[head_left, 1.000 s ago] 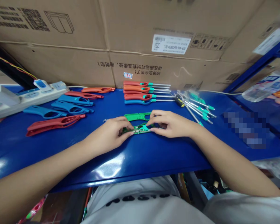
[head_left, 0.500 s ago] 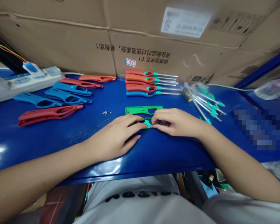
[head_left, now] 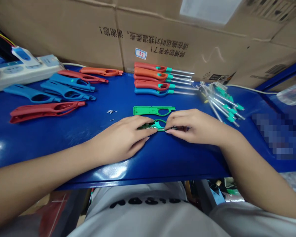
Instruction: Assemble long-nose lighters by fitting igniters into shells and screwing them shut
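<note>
A green lighter half-shell [head_left: 160,124] with a teal trigger and small inner parts lies in front of me, partly covered by both hands. My left hand [head_left: 124,138] grips its handle end between thumb and fingers. My right hand [head_left: 191,126] pinches at the other end, around the neck; what exactly sits between these fingertips is hidden. Just behind, an open green half-shell [head_left: 153,110] rests on the table with its inside up. Several tiny screws [head_left: 111,112] lie to the left of it.
Assembled lighters [head_left: 150,85] with metal tubes are stacked at the back. Blue casings [head_left: 64,90] and a red casing [head_left: 46,111] lie left, near a white power strip [head_left: 17,74]. Metal tubes with teal ends [head_left: 224,107] pile up right. A cardboard box [head_left: 84,29] stands behind the blue table [head_left: 162,164].
The view has tipped down and shifted slightly. My right hand has drawn a little rightward along the green half-shell, uncovering more of the trigger opening. My left hand keeps its hold.
</note>
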Motion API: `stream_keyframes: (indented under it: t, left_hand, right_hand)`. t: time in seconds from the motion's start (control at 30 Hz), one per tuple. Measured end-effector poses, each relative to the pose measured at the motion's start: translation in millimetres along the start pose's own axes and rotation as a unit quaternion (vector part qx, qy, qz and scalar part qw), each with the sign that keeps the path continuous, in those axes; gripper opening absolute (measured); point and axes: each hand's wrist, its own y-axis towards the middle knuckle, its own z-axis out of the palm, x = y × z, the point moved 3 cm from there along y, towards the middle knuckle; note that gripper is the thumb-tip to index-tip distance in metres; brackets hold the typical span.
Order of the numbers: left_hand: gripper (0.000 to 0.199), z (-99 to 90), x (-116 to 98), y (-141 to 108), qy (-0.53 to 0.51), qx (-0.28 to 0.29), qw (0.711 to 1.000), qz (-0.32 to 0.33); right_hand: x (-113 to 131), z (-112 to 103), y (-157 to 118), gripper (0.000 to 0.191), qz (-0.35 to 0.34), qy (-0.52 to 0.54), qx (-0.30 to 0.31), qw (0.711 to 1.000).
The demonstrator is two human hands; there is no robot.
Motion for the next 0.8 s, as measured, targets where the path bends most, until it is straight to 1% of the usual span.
stream_keyframes:
  t: [0.37, 0.6, 0.8]
  left_hand:
    - [0.04, -0.3, -0.4, -1.5, -0.007, 0.003, 1.0, -0.006]
    - [0.039, -0.2, -0.4, -1.5, 0.02, 0.001, 1.0, 0.003]
    - [0.039, -0.1, 0.0, -2.4, 0.014, -0.011, 1.0, 0.007]
  right_hand:
    - [1.0, -5.9, -2.9, 0.019, 0.0, 0.008, 0.002, 1.0]
    - [3.3, -4.1, -3.3, 0.023, 0.019, -0.025, 0.034, 0.999]
    - [4.9, -4.8, -3.1, 0.024, 0.028, -0.015, 0.042, 0.999]
